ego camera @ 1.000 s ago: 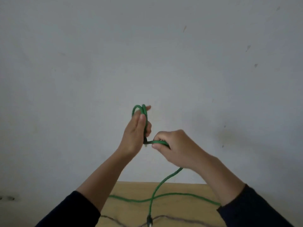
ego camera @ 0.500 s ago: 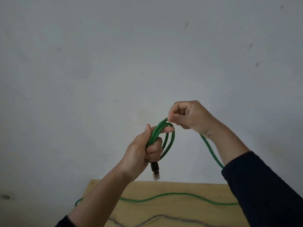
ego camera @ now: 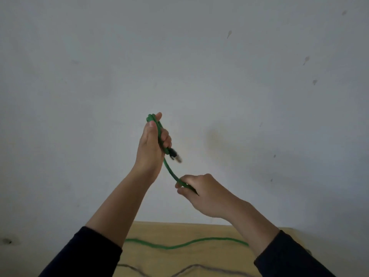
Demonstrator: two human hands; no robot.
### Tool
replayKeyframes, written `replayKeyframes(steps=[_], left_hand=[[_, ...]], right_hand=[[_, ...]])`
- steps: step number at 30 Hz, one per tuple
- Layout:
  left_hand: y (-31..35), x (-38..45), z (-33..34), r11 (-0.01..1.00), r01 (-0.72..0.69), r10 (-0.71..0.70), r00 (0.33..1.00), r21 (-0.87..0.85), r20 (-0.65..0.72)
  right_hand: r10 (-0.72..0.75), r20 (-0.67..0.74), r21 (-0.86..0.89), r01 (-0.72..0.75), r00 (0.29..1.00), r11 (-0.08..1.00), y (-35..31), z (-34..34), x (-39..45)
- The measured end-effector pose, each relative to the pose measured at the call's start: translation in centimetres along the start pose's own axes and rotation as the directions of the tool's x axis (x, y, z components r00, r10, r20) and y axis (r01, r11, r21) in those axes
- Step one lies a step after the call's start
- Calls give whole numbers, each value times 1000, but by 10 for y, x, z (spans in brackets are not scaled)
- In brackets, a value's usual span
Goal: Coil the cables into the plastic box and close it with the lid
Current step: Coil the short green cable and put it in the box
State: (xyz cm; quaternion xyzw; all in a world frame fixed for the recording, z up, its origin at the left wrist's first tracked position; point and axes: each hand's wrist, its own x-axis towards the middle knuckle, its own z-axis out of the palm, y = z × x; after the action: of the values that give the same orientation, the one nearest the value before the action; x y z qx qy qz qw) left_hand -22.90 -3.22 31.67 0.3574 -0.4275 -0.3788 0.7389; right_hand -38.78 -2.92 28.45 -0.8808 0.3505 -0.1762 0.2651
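A green cable (ego camera: 169, 168) is being wound in the air in front of a pale wall. My left hand (ego camera: 152, 144) is raised and grips a small bundle of its loops, with the dark plug end (ego camera: 175, 155) sticking out below the fingers. My right hand (ego camera: 201, 191) is lower and to the right and pinches the strand that runs down from the bundle. The rest of the green cable lies in a long curve on the wooden table (ego camera: 209, 232). No plastic box or lid is in view.
A grey cable (ego camera: 191, 267) lies in a wavy line across the near part of the table. The pale wall (ego camera: 199, 66) fills most of the view behind the hands. Dark sleeves cover both forearms at the bottom.
My right hand has come down from above the loops to below and right of them, drawing out a length of cable. My left hand has turned more upright, still holding the bundle.
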Motion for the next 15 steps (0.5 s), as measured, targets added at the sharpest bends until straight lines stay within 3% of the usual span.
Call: replayKeyframes(steps=[3,6,8,12,15], left_hand=[[-12,-9,-13,914,-59,11,993,401,120],[-20,-36,-10,814,-126,-86,939,567,332],[-22,-54,-3,817,-122,-143,904,564,404],[-18,-70,5,898,23,-247,853,439,461],[-14,-71,8,936,81,-243,852,342,463]], right_hand=[[-70,25,-185,73,997,980,-19,-27,-3],[-81,41,-232,88,996,969,-33,-60,-4],[-87,43,-168,93,995,982,-37,-79,-5],[-117,38,33,116,992,993,-32,-96,-3],[-161,-51,171,168,986,971,-24,-91,-2]])
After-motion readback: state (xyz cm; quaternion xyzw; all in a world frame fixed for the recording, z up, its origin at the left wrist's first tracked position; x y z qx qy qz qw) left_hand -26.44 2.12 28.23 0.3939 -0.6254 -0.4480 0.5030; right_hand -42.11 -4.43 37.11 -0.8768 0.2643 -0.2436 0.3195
